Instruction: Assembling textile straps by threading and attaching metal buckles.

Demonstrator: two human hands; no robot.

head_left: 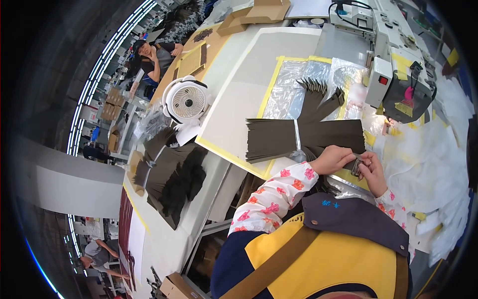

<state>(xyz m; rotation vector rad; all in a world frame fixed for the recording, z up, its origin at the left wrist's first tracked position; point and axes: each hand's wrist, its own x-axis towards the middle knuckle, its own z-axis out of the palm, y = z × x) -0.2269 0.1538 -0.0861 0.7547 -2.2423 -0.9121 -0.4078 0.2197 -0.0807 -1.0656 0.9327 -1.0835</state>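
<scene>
Head view is looking down past the person's yellow and navy apron (323,254) and floral sleeves to the two hands, which are meeting at the near edge of the tabletop (249,74). The left hand (337,159) and the right hand (372,172) are both pinching one small dark strip (356,164) between them, the fingers of each hand closed on it; the strip is sitting just off the tabletop's edge, above the person's lap.

Just beyond the hands, a bundle of long dark strips (279,137) is lying flat on the tabletop, bound across its middle by a pale band (297,134), with its near edge almost touching the left hand. Behind it, a second fan of dark strips (323,99) is resting on clear plastic sheeting (289,87) edged with yellow tape. To the right, a white sewing machine (393,55) is standing over the tabletop, with crumpled white material (428,164) spreading below it.

To the left, well apart from the hands, more bundles of dark strips (172,174) are lying on a lower white surface, just beside a small white fan (186,102) that is facing upward. Farther off, brown cardboard pieces (254,14) are sitting at the far end of the tabletop, and another person (154,57) is leaning at a table in the background.
</scene>
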